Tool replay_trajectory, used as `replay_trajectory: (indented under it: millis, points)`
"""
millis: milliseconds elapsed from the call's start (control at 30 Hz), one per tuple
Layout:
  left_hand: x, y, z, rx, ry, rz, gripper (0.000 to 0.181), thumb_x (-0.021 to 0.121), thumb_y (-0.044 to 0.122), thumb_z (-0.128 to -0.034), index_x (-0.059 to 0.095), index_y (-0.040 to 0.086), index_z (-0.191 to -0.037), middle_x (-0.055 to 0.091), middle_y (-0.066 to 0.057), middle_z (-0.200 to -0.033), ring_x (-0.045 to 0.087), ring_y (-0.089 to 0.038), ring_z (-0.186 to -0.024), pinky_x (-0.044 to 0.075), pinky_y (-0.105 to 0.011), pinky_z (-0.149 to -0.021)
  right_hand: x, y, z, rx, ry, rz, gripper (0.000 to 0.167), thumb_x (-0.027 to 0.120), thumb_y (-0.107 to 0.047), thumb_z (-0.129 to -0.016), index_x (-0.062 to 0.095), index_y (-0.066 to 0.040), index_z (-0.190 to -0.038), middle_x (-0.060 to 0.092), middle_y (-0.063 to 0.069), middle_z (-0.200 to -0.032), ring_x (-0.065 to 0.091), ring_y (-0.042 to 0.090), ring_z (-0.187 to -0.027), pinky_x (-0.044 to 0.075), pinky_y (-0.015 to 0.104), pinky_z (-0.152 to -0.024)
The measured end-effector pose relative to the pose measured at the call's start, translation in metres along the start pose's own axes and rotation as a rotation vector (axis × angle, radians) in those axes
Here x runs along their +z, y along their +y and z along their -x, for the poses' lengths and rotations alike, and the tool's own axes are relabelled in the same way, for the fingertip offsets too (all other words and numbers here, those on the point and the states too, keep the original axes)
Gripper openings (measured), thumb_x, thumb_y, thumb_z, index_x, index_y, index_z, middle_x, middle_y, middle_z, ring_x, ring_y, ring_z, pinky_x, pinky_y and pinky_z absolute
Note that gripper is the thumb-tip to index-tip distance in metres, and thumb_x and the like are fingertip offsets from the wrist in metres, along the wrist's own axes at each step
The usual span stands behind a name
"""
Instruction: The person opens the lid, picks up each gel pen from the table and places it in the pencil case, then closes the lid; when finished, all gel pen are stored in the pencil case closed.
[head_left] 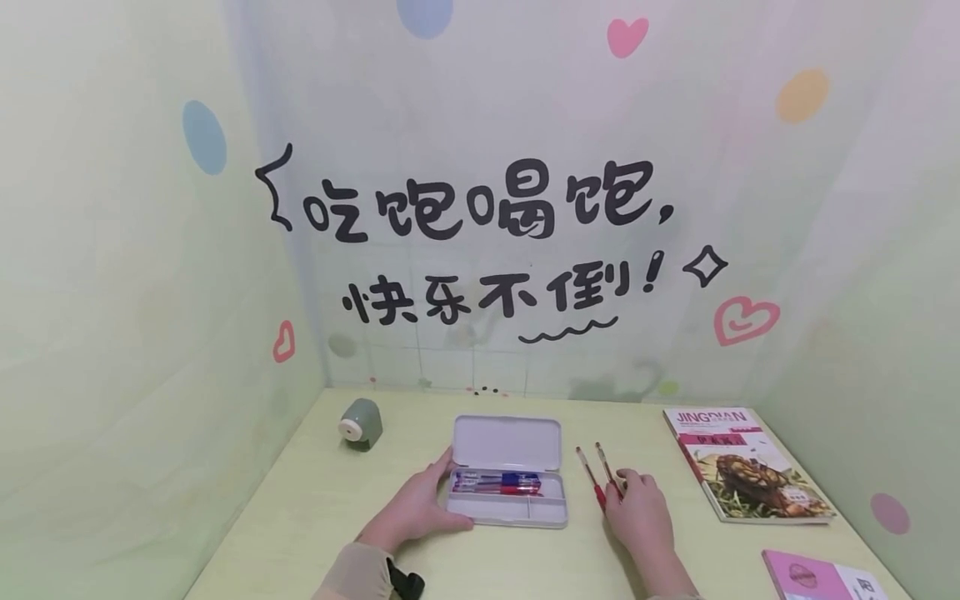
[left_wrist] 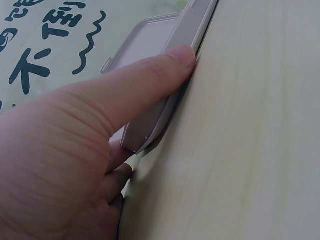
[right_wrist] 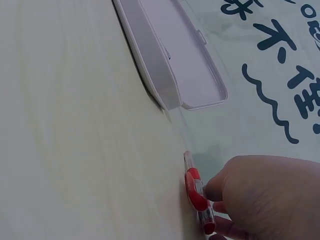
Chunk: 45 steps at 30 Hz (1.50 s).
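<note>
A white pencil case point(head_left: 546, 512) point(left_wrist: 146, 120) point(right_wrist: 156, 62) lies with its lid point(head_left: 507, 442) raised; blue and red pens point(head_left: 519, 480) fill its rear compartment. My left hand point(head_left: 422, 507) point(left_wrist: 65, 140) grips the case's left end, thumb on the front side and fingers around the far side. To the right of the case, my right hand point(head_left: 641, 512) point(right_wrist: 270, 192) pinches two red pens point(head_left: 587, 467) point(right_wrist: 196, 192) between thumb and fingers. Their upper ends point away from me, slightly apart. The fingers partly hide the pens' lower ends.
A grey-green pencil sharpener point(head_left: 363, 422) stands at the back left. On the right lies a magazine point(head_left: 750, 467) with a tortoise-like picture, and a pink book point(head_left: 813, 577) is at the near right edge. Printed curtains point(head_left: 480, 367) enclose the table.
</note>
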<state>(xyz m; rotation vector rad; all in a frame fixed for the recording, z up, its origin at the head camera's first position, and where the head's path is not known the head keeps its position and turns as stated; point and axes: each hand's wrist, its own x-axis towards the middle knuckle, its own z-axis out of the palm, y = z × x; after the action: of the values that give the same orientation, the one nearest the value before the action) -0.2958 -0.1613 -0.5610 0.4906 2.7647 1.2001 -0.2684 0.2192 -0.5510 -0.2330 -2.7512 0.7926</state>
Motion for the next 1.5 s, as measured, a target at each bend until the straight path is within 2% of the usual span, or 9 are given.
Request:
replay_trajectory:
  millis: [200,467,633,967,1133,1333,1500]
  points:
    - [-0.001,0.001,0.000,-0.001,0.003,-0.015,0.144,0.103,0.050,-0.0683,0.020,0.001,-0.175,0.050,-0.021,-0.169,0.046,-0.052,-0.157,0.034,-0.072,-0.131,0.000,0.002,-0.001,0.038,-0.027,0.024,0.045,0.067,-0.021,-0.102,0.068,0.009,-0.134,0.065,0.036,-0.125,0.069,0.047,-0.104,0.061,0.066,-0.090]
    - [-0.001,0.001,0.001,0.006,0.002,-0.013,0.143,0.102,0.051,-0.0689,0.020,0.001,-0.175,0.053,-0.017,-0.168,0.046,-0.050,-0.158,0.033,-0.072,-0.132,0.000,0.004,-0.002,0.052,-0.047,0.018,0.029,0.068,-0.018,-0.101,0.073,0.006,-0.117,0.068,0.026,-0.108,0.068,0.034,-0.090,0.060,0.057,-0.079]
    - [0.000,0.000,0.000,0.009,0.003,-0.016,0.143,0.102,0.051,-0.0693,0.020,0.002,-0.175,0.052,-0.018,-0.169,0.045,-0.050,-0.158,0.033,-0.071,-0.132,0.000,0.004,-0.003,0.060,-0.046,0.024,0.027,0.067,-0.018,-0.101,0.073,0.005,-0.115,0.068,0.024,-0.105,0.067,0.032,-0.088,0.060,0.055,-0.077]
    - [-0.001,0.001,0.001,0.010,0.003,-0.016,0.143,0.102,0.050,-0.0695,0.020,0.001,-0.175,0.051,-0.021,-0.169,0.044,-0.051,-0.158,0.033,-0.072,-0.132,0.000,0.004,-0.002,0.057,-0.006,0.009,0.029,0.066,-0.020,-0.102,0.074,0.004,-0.117,0.068,0.023,-0.105,0.067,0.032,-0.088,0.058,0.049,-0.071]
    - [-0.001,0.001,-0.001,0.013,0.003,-0.012,0.143,0.103,0.051,-0.0692,0.019,0.002,-0.175,0.050,-0.020,-0.170,0.044,-0.050,-0.159,0.032,-0.070,-0.133,-0.001,0.001,-0.001,0.049,0.059,-0.013,0.031,0.066,-0.020,-0.103,0.074,0.003,-0.122,0.069,0.024,-0.110,0.066,0.036,-0.092,0.055,0.048,-0.070]
    - [0.000,0.000,0.000,0.001,0.003,-0.002,0.144,0.103,0.051,-0.0686,0.019,0.003,-0.176,0.048,-0.022,-0.171,0.044,-0.052,-0.158,0.032,-0.071,-0.132,0.000,-0.020,0.000,-0.037,0.115,-0.070,0.028,0.065,-0.018,-0.106,0.074,-0.001,-0.126,0.070,0.024,-0.121,0.064,0.041,-0.106,0.056,0.057,-0.085]
    - [0.000,-0.002,0.000,0.003,0.002,-0.003,0.143,0.103,0.049,-0.0690,0.019,0.003,-0.175,0.047,-0.023,-0.172,0.044,-0.052,-0.158,0.033,-0.072,-0.132,0.005,-0.046,0.003,-0.173,0.150,-0.059,0.021,0.071,-0.014,-0.104,0.077,-0.005,-0.122,0.072,0.020,-0.118,0.064,0.040,-0.103,0.055,0.055,-0.088]
